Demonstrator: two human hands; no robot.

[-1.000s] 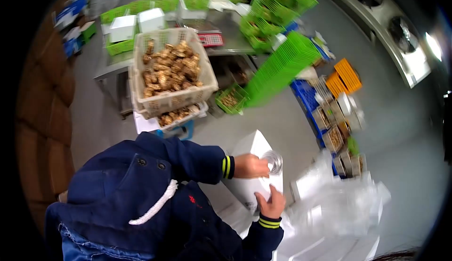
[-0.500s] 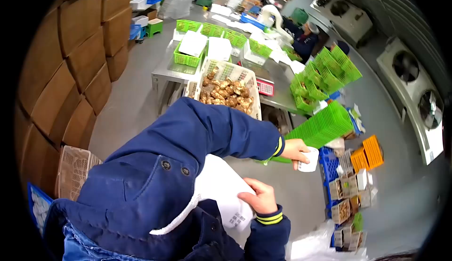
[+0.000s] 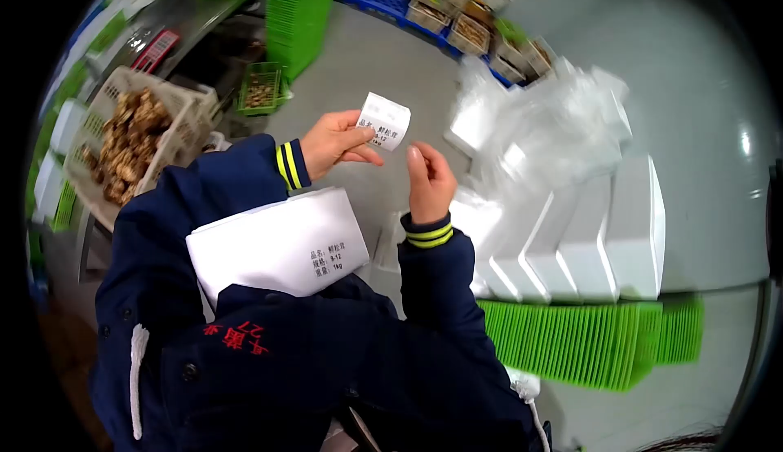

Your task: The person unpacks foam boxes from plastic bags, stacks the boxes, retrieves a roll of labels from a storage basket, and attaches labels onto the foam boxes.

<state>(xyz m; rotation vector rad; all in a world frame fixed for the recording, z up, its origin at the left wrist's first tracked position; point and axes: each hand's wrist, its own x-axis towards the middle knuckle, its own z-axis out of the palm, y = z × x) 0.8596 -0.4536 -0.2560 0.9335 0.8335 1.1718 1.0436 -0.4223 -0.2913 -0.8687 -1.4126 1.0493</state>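
Note:
A small white printed label [image 3: 385, 122] hangs from my left hand [image 3: 341, 142], pinched between thumb and fingers. Just right of the label is my right hand [image 3: 431, 181], its thumb and index finger raised close together; whether anything is between them I cannot make out. Below my hands a white box [image 3: 277, 244] rests against my body, tilted, with a printed label on its right part. Brown mushrooms fill a cream plastic crate [image 3: 175, 109] at the left.
White foam boxes [image 3: 571, 244] stand in a row at the right, beside clear plastic bags [image 3: 550, 138]. Stacked green baskets [image 3: 571, 342] lie below them. Another green stack [image 3: 300, 19] rises at the top. Small crates sit on a blue pallet [image 3: 379, 5].
The view has swung right and down. My left hand has come back from the far right with the label, and my right hand has left the white box.

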